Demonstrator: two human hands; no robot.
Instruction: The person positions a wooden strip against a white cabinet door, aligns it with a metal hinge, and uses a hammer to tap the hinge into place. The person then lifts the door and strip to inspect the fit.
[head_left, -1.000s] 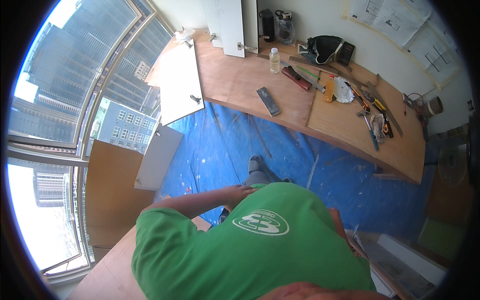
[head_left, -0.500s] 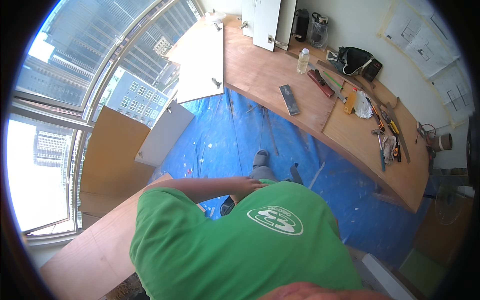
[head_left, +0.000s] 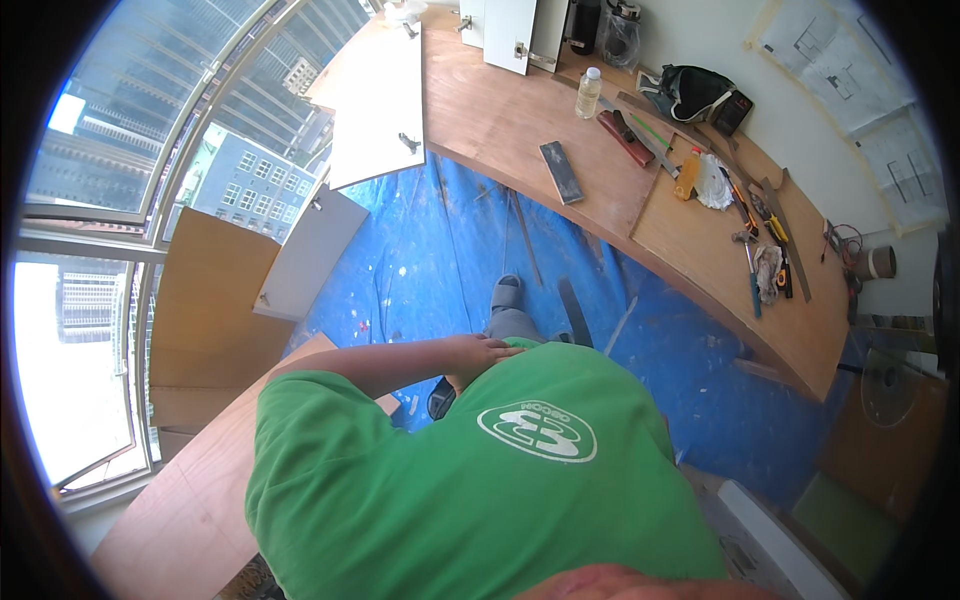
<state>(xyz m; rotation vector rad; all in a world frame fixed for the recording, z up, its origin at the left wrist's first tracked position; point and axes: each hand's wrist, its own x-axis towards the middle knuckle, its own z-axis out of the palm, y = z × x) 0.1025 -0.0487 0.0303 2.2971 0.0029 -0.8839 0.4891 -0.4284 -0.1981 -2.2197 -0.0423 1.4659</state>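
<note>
My left hand point(head_left: 480, 358) is at the front of my waist, against the hem of my green shirt point(head_left: 450, 470). Its fingers lie stretched out along the cloth, their tips partly hidden by the shirt, and I see nothing held in them. My right hand and forearm are out of sight. Beyond my left hand, a grey trouser leg point(head_left: 512, 323) and a sandalled foot point(head_left: 507, 290) stand on a blue sheet point(head_left: 420, 250) covering the floor.
A wooden worktop point(head_left: 480, 110) runs along the far and right sides. On it lie a sanding block point(head_left: 562, 172), a bottle point(head_left: 588, 92), a hammer point(head_left: 748, 262), a bag point(head_left: 692, 95) and several other tools. White hinged panels point(head_left: 380, 110) stand far left; a plywood board point(head_left: 190, 500) is near left.
The view has shifted, so the worktop and its tools sit slightly higher and further left in the picture. My left hand stays at my waist.
</note>
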